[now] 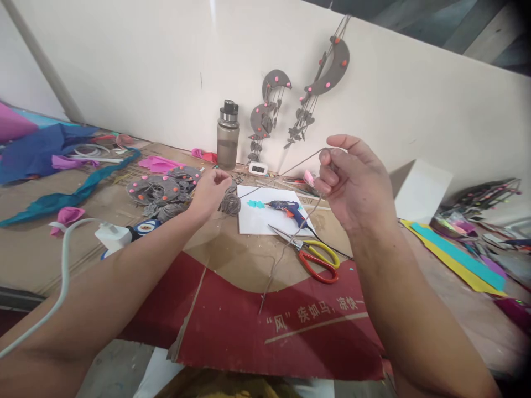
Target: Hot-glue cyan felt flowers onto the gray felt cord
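Note:
My right hand (352,182) is raised, with grey yarn (286,167) pinched between thumb and fingers. One length runs taut down left to a yarn ball (231,203); the loose end hangs past the scissors onto the red cardboard. My left hand (212,190) is just left of the ball, its fingers loosely bent and no yarn visible in them. A blue hot glue gun (290,210) lies on a white board (257,225), its nozzle by a turquoise piece (256,204). Scissors (317,260) with red and yellow handles lie in front, blades partly over the board.
Grey crescent ornaments (334,69) with pink and orange dots hang on the wall. More grey dotted pieces (153,190) lie left of my left hand. A water bottle (228,135) stands behind. A white cable with a plug (113,236) crosses my left forearm. Coloured sheets (460,257) lie right.

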Demonstrator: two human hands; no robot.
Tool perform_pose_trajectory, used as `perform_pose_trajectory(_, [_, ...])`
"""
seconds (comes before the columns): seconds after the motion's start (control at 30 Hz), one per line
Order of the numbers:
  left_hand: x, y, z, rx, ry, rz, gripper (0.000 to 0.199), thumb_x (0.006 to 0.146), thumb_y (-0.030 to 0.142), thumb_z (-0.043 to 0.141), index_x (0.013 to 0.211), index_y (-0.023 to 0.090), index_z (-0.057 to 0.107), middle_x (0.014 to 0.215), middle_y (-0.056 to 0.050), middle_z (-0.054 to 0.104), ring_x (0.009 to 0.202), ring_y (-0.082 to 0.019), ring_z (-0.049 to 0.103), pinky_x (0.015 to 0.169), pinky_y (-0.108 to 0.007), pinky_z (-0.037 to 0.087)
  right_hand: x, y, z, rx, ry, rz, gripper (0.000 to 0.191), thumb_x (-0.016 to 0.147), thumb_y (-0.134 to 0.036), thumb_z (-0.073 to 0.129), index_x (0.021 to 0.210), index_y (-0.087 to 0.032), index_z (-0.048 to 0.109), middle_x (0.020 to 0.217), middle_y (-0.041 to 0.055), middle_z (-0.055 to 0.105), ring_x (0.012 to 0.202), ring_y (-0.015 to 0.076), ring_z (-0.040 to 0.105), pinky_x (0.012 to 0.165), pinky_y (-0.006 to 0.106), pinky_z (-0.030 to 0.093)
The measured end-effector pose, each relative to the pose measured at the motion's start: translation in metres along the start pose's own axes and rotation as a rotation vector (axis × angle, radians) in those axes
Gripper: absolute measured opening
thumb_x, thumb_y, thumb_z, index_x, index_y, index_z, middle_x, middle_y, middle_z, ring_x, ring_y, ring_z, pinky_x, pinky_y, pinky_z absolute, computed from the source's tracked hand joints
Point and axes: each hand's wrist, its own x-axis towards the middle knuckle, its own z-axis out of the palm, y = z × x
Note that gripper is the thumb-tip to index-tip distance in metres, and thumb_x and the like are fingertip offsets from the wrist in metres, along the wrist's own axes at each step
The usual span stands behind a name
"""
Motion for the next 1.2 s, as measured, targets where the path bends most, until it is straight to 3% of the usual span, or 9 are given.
perform_pose_trajectory(0.1, [0.002,0.003,-0.007,0.33,-0.078,0.124,0.019,0.074,0.037,0.056,0.069,0.018,0.056,0.069,-0.003,0.059,0.066,-0.016,0.052,0.064,-0.028,0.038,-0.002,0.008,0.0,-0.027,-0.002,0.011,0.007,0.081,-0.027,0.053,0.088,-0.027,0.051,0.07,-0.0062,0.051,0.047,0.0036,0.04,0.042,0.018,0.03])
perform_pose_trajectory(0.23, [0.001,-0.003,-0.007,0.628,-0.382,0.15,0.042,0.075,0.052,0.048,0.05,0.019,0.053,0.048,-0.004,0.051,0.056,-0.018,0.05,0.058,-0.029,0.034,0.0,0.027,-0.005,-0.098,0.041,0.032,0.013,0.079,-0.023,0.053,0.092,-0.026,0.052,0.068,-0.006,0.052,0.045,0.0042,0.037,0.041,0.018,0.026])
perform_pose_trajectory(0.4, [-0.003,-0.017,0.003,0.837,-0.552,0.17,0.031,0.062,0.051,0.062,0.062,0.019,0.065,0.07,-0.008,0.066,0.07,-0.023,0.057,0.064,-0.03,0.037,-0.001,0.044,-0.007,-0.508,-0.109,0.09,0.01,0.076,-0.028,0.057,0.083,-0.02,0.058,0.065,-0.0027,0.054,0.054,0.0083,0.044,0.05,0.022,0.032])
perform_pose_trajectory(0.5, [-0.002,-0.021,0.003,0.894,-0.596,0.171,0.022,0.061,0.041,0.064,0.067,0.02,0.066,0.076,-0.008,0.068,0.074,-0.023,0.058,0.066,-0.03,0.038,-0.009,0.053,0.002,-0.812,-0.255,0.114,0.014,0.078,-0.032,0.057,0.086,-0.02,0.06,0.07,0.0004,0.057,0.06,0.0121,0.048,0.057,0.026,0.035])
perform_pose_trajectory(0.63, [0.0,-0.021,0.002,0.906,-0.582,0.172,0.02,0.062,0.04,0.064,0.065,0.02,0.067,0.073,-0.007,0.067,0.073,-0.022,0.058,0.067,-0.029,0.04,-0.013,0.077,0.023,-0.995,-0.424,0.029,0.02,0.078,-0.032,0.061,0.094,-0.02,0.06,0.086,0.0052,0.057,0.073,0.0154,0.051,0.069,0.029,0.038])
perform_pose_trajectory(0.73, [0.0,-0.019,0.003,0.944,-0.6,0.172,0.017,0.065,0.035,0.06,0.066,0.02,0.068,0.076,-0.007,0.068,0.076,-0.021,0.059,0.068,-0.029,0.041,-0.005,0.102,0.042,-1.047,-0.531,-0.074,0.027,0.08,-0.022,0.058,0.107,-0.021,0.058,0.099,0.0066,0.052,0.079,0.0147,0.051,0.076,0.029,0.039])
perform_pose_trajectory(0.9, [0.004,-0.02,0.003,0.958,-0.656,0.144,0.021,0.064,0.032,0.057,0.072,0.019,0.072,0.076,-0.007,0.069,0.071,-0.021,0.061,0.061,-0.027,0.04,0.021,0.141,0.067,-1.076,-0.627,-0.223,0.031,0.082,-0.009,0.049,0.108,-0.023,0.061,0.099,0.006,0.046,0.085,0.0148,0.049,0.078,0.027,0.039])
perform_pose_trajectory(1.07, [0.007,-0.016,-0.001,0.906,-0.691,0.156,0.023,0.064,0.031,0.058,0.073,0.018,0.075,0.074,-0.008,0.07,0.068,-0.022,0.061,0.056,-0.027,0.038,0.042,0.157,0.081,-1.076,-0.74,-0.315,0.043,0.08,-0.004,0.044,0.114,-0.026,0.058,0.098,0.0048,0.046,0.087,0.0153,0.049,0.074,0.025,0.038])
perform_pose_trajectory(1.2, [0.005,-0.009,-0.002,0.888,-0.696,0.179,0.021,0.063,0.027,0.059,0.074,0.017,0.075,0.081,-0.009,0.071,0.073,-0.023,0.063,0.059,-0.028,0.04,0.055,0.164,0.095,-1.132,-0.872,-0.338,0.036,0.079,-0.011,0.049,0.111,-0.024,0.06,0.099,0.0055,0.049,0.084,0.0158,0.05,0.069,0.024,0.037])
